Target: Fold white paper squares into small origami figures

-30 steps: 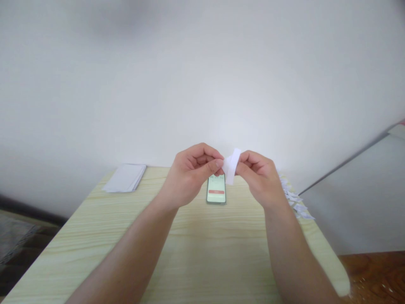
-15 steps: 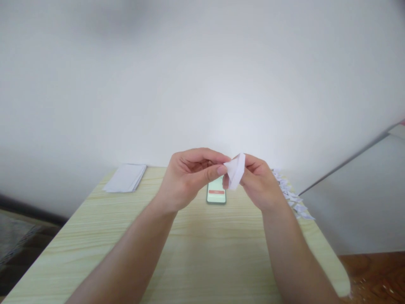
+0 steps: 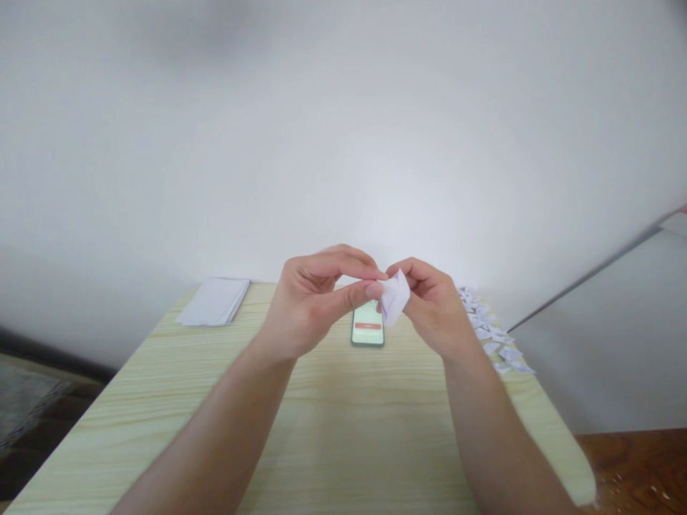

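Note:
A small folded piece of white paper (image 3: 396, 299) is held up above the table between both hands. My left hand (image 3: 325, 297) pinches its left point between thumb and index finger. On the other side my right hand (image 3: 432, 300) grips its right part; some of those fingertips are hidden behind the paper. Below and behind the paper a phone (image 3: 368, 333) with a lit greenish screen and a red bar lies on the table, partly covered by the hands.
A stack of white paper sheets (image 3: 215, 302) lies at the table's back left. Several small folded white paper pieces (image 3: 486, 325) are spread along the right edge. The pale wooden table (image 3: 354, 429) meets a white wall (image 3: 343, 143) at the back.
The folded paper has turned and shifted slightly left, and its raised flap now looks more closed against the body. Both hands keep hold of it.

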### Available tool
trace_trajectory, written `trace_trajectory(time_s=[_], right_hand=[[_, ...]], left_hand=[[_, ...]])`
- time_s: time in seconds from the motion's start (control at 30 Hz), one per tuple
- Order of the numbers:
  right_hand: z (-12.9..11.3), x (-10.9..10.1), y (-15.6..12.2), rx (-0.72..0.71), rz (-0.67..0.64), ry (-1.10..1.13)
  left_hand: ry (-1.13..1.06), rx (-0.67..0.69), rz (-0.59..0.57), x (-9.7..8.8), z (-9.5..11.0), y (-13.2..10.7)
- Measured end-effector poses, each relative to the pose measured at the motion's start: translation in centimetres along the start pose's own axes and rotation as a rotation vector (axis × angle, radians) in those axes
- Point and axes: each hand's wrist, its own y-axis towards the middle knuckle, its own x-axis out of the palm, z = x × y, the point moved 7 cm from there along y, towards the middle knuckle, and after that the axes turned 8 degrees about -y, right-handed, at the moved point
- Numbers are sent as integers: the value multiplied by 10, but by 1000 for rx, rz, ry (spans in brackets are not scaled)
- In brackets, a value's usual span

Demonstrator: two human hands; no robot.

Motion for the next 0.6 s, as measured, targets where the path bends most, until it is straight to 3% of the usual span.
trace_trajectory(time_s=[0.3, 0.6], right_hand=[[-1, 2, 0, 1, -19, -7], [-5, 6, -2, 15, -92, -35]], left_hand=[[14, 21, 10, -1, 2, 1], [101, 42, -89, 9, 8, -1]])
